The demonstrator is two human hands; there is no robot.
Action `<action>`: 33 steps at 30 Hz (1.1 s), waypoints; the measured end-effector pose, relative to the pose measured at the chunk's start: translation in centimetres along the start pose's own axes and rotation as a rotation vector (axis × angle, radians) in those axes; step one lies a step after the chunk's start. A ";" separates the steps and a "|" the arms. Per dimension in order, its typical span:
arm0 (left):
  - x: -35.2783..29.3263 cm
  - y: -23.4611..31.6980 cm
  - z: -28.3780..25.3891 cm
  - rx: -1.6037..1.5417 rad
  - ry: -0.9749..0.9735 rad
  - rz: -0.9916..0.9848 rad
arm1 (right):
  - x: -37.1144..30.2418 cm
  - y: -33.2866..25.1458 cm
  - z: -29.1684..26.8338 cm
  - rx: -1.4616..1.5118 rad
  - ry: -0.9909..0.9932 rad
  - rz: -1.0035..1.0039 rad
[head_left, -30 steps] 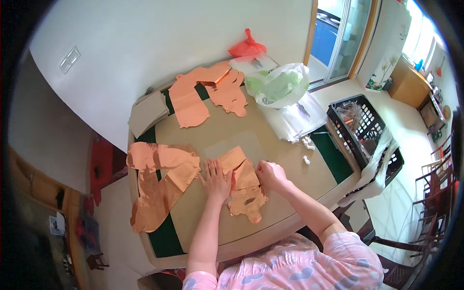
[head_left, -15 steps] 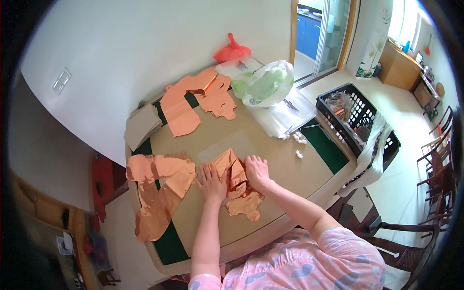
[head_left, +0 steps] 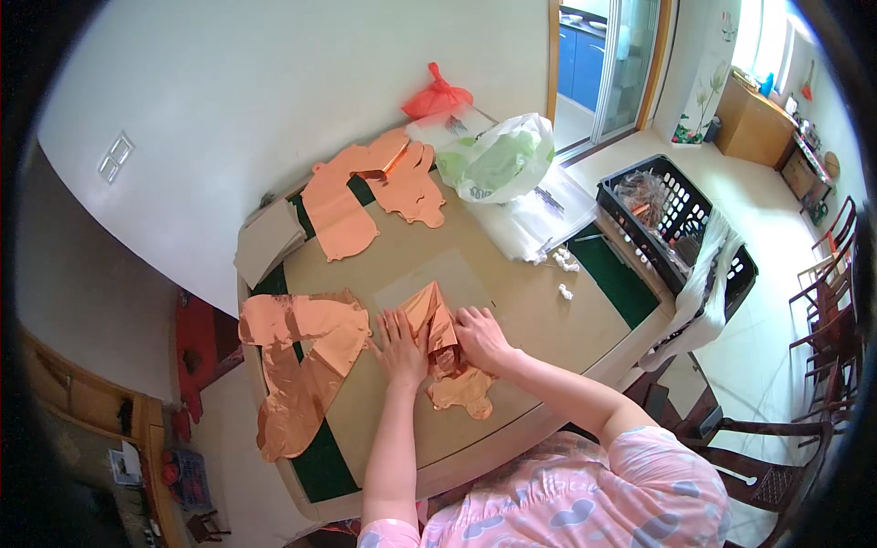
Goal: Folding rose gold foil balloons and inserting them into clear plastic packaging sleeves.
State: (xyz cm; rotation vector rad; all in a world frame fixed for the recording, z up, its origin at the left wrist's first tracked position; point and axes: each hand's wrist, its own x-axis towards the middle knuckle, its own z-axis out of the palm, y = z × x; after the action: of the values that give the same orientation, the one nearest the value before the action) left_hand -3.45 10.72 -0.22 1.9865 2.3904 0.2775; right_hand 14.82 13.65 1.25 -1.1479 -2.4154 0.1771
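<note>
A copper-coloured foil balloon [head_left: 464, 391], flat and partly folded, lies on the table in front of me. Its upper part narrows to a peak, with creased flaps below. My left hand [head_left: 400, 351] rests flat along its left side, fingers stretched out. Against the right edge of the folds, my right hand [head_left: 482, 342] has its fingers bent and closed on the foil; its thumb is hidden. Left of my left hand, a second flat foil balloon [head_left: 315, 365] lies spread and wrinkled. More flat foil balloons [head_left: 343, 205] lie at the far left of the table.
Beyond my hands are clear plastic sheets [head_left: 534, 224], a white-green plastic bag [head_left: 502, 160] and a red tied bag [head_left: 438, 96]. Small white bits [head_left: 565, 292] lie to the right. A black crate [head_left: 662, 196] stands at the table's right edge. Grey card [head_left: 268, 239] lies at the left corner.
My right hand has moved slightly left and down, closer to my left hand, and the foil's right-hand folds have shifted with it. My left hand stays nearly in place.
</note>
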 end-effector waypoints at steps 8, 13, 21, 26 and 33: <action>-0.1 0.0 0.1 -0.006 0.038 0.010 | -1.6 -0.2 -1.2 -0.075 -0.054 -0.153; 0.0 0.0 0.2 -0.004 0.048 0.011 | -3.2 0.0 -1.0 0.059 -0.016 -0.278; 0.0 0.2 -0.4 -0.022 -0.015 -0.001 | -0.8 -0.1 -0.7 0.151 0.045 0.197; 0.0 0.2 -0.4 -0.005 -0.012 0.006 | -0.2 -0.1 0.9 0.272 0.081 0.262; -0.1 0.2 -0.4 -0.001 -0.003 0.006 | -0.3 -0.4 0.0 0.254 0.079 0.342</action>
State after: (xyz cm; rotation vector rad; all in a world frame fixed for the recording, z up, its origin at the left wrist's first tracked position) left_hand -3.26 10.61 0.22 1.9923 2.3821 0.2757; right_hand 14.73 13.15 1.27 -1.4068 -2.0422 0.5194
